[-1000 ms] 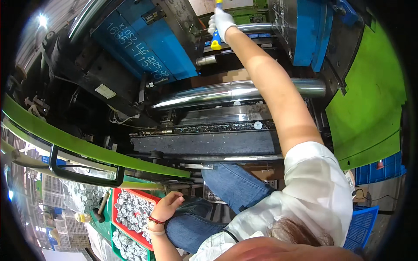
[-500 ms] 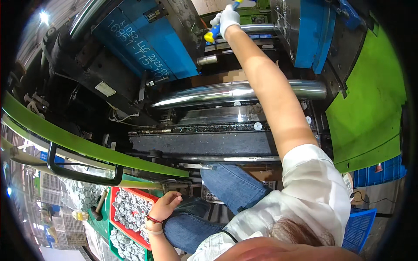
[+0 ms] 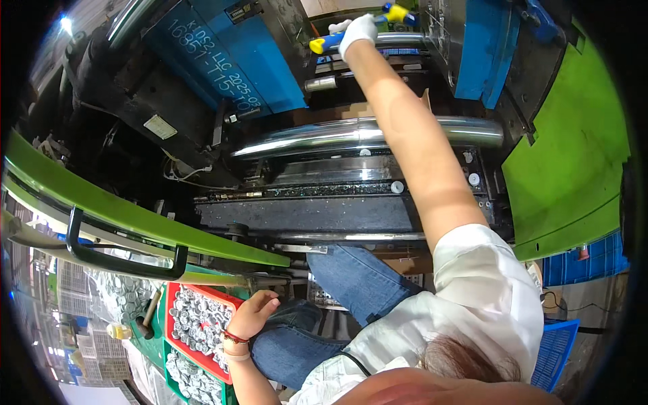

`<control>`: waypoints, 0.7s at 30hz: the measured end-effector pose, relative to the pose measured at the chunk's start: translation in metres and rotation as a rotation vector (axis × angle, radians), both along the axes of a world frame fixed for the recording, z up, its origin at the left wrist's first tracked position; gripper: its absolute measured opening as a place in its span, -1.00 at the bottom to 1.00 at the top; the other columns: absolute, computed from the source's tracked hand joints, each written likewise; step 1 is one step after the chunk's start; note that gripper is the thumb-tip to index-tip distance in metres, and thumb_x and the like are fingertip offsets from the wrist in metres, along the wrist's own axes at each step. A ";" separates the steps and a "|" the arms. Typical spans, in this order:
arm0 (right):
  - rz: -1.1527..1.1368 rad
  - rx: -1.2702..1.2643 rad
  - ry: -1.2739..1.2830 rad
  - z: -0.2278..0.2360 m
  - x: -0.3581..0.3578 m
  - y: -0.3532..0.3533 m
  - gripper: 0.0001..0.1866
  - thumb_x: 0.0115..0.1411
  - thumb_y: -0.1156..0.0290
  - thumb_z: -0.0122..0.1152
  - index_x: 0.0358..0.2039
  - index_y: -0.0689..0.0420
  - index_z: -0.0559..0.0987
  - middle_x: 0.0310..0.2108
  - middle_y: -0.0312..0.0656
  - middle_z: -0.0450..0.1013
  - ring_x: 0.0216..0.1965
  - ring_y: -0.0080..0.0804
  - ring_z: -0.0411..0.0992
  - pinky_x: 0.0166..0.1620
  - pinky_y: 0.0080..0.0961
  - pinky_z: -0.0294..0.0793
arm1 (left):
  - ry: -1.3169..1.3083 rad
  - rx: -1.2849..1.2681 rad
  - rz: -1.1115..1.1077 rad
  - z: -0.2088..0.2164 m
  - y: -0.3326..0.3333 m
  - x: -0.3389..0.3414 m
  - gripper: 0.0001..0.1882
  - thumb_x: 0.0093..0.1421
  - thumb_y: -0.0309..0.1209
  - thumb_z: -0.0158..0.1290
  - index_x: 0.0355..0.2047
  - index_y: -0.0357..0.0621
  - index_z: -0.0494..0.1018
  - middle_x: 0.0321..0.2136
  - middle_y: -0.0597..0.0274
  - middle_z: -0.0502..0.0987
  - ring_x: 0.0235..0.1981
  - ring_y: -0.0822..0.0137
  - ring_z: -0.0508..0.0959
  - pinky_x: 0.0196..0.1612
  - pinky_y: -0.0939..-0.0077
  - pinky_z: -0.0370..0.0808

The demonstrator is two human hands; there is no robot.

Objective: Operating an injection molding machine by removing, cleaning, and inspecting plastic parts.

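Note:
My right hand [image 3: 359,35], in a white glove, reaches far into the machine between two blue mold blocks. It grips a blue-and-yellow hammer [image 3: 325,44] by the handle. The hammer head [image 3: 401,15] points right, towards the right mold block [image 3: 475,57]; the left mold block [image 3: 226,57] is on the other side. My left hand [image 3: 254,314] is bare, with its fingers loosely bent and nothing visible in it. It hovers by my knee, beside a red tray [image 3: 237,302] full of small shiny silvery parts.
A thick steel bar [image 3: 304,140] crosses below my right arm. Small white discs [image 3: 397,187] lie on the machine bed. A green door with a black handle [image 3: 128,270] stands left, a green panel [image 3: 574,162] right. By the red tray are a green tray [image 3: 174,385] and a mallet [image 3: 145,325].
The hammer has turned in my right hand, lying flatter, and its head has come into fuller view. My left hand stays by the red tray. The view has shifted slightly.

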State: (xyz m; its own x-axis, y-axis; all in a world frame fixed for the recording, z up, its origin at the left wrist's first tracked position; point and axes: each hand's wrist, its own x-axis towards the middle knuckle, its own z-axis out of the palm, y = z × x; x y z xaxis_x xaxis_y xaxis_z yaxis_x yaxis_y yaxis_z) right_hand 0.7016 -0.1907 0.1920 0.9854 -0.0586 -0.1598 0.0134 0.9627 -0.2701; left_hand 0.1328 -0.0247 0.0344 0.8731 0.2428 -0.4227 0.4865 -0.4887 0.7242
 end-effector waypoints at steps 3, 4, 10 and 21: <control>0.534 -0.498 -0.255 -0.021 -0.017 0.004 -0.64 0.35 0.10 -0.09 -0.45 0.11 0.30 -0.73 -0.29 0.20 -0.79 -0.41 0.18 -0.66 -0.44 0.29 | -0.015 0.026 -0.005 -0.001 0.001 -0.003 -0.69 0.31 -0.31 0.07 -0.05 -0.27 0.43 -0.24 0.15 0.59 -0.18 0.37 0.57 -0.10 0.53 0.48; 0.763 -0.670 -0.303 -0.027 -0.019 0.000 -0.66 0.35 0.12 -0.08 -0.44 0.11 0.31 -0.72 -0.30 0.21 -0.80 -0.43 0.19 -0.68 -0.48 0.29 | -0.021 0.033 -0.006 -0.001 0.000 -0.003 -0.71 0.33 -0.34 0.04 -0.05 -0.29 0.43 -0.27 0.19 0.59 -0.20 0.41 0.56 -0.10 0.56 0.48; 0.478 -0.375 -0.209 -0.008 0.015 -0.044 -0.57 0.36 0.03 -0.09 -0.43 0.16 0.34 -0.73 -0.30 0.22 -0.79 -0.46 0.22 -0.69 -0.48 0.29 | -0.010 0.021 -0.014 0.001 0.002 -0.005 -0.73 0.35 -0.37 0.02 -0.05 -0.31 0.41 -0.28 0.22 0.58 -0.21 0.45 0.55 -0.10 0.58 0.47; 0.640 -0.472 -0.367 0.007 -0.008 -0.027 -0.60 0.38 0.04 -0.09 -0.46 0.09 0.31 -0.70 -0.38 0.22 -0.80 -0.57 0.16 -0.70 -0.57 0.21 | 0.020 0.061 -0.021 0.008 -0.001 -0.001 -0.73 0.35 -0.37 0.01 -0.05 -0.31 0.42 -0.27 0.22 0.59 -0.21 0.46 0.55 -0.11 0.59 0.47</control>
